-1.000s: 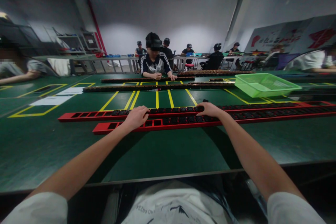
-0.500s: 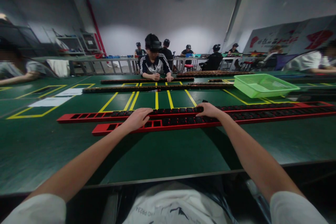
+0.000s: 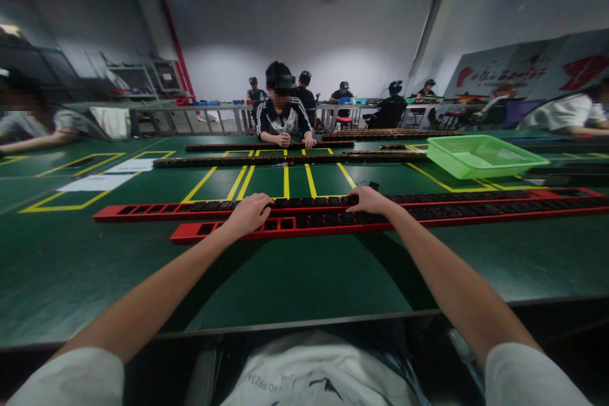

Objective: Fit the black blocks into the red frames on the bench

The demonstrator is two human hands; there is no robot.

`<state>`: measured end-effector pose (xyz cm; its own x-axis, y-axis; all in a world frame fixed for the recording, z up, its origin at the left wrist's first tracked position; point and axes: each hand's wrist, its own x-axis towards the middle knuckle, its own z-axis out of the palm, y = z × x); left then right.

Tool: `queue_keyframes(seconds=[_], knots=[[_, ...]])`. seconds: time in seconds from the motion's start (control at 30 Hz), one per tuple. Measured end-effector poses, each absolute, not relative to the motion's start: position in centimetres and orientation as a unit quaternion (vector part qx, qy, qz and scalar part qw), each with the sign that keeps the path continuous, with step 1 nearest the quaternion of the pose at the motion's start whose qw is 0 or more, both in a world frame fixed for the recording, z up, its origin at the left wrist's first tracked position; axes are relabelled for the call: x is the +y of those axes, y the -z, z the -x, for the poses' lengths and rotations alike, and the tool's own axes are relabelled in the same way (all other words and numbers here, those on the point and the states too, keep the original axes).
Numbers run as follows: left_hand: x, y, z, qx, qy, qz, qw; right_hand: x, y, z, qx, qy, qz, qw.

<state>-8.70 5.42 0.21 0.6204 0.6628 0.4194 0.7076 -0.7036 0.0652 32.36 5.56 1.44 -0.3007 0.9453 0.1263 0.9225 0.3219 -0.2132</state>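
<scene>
Two long red strips with black square socket modules set in rows lie side by side across the green table [image 3: 304, 279]. My left hand [image 3: 248, 212] is on the far red socket strip [image 3: 157, 217], fingers curled over it left of the middle. On the same strip, my right hand [image 3: 371, 199] grips further right, thumb and fingers closed around its edges. A small black piece [image 3: 373, 186] sticks up behind that hand; its kind is unclear. Nearer to me lies the second red socket strip [image 3: 228, 236], with open slots at its left end. My forearms pass over it.
A green plastic basket [image 3: 485, 152] stands at right. Dark long strips [image 3: 214, 162] lie across the table beyond yellow tape lines. White paper sheets [image 3: 98, 183] are at left. A person [image 3: 283, 114] sits opposite, others further back and at both sides.
The far red strip has slid left past the near one, and both my hands have shifted left with it. The view has moved slightly.
</scene>
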Motion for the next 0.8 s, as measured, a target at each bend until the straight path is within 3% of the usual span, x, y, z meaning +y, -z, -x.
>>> queue_keyframes(seconds=[0.8], knots=[[5.64, -0.03, 8.80, -0.400, 0.214, 0.890, 0.052, 5.21, -0.87, -32.24, -0.800, -0.053, 0.584, 0.125]])
